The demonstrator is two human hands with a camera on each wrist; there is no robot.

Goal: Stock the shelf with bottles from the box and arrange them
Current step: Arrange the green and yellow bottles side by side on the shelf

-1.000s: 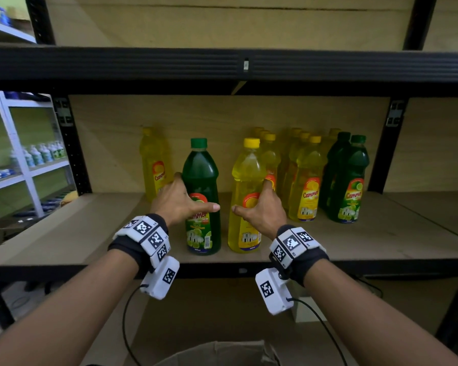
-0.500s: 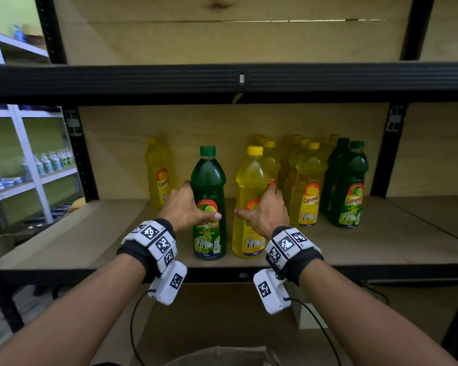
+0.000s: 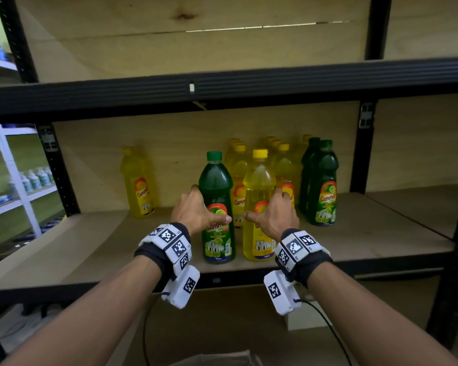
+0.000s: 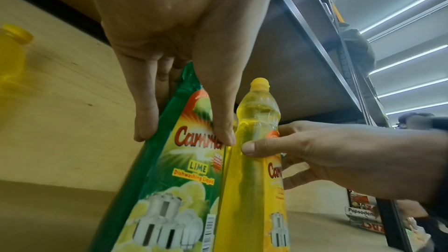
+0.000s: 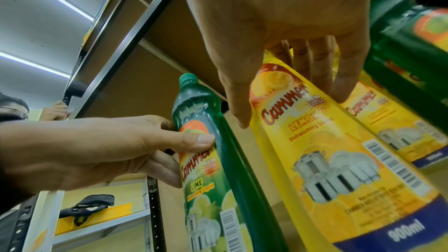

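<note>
At the shelf (image 3: 381,241) front, left hand (image 3: 196,211) gripped the green bottle (image 3: 216,207) and right hand (image 3: 274,215) the yellow bottle (image 3: 258,207), both upright, side by side. Risk: pushing back w/ tall bottles could topple the rear rows (image 3: 283,170), esp. if pushed high.

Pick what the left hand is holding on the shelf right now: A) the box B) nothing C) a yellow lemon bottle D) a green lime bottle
D: the left hand wraps the green lime bottle, thumb across its label, while the right hand grips the yellow lemon bottle beside it.
</note>
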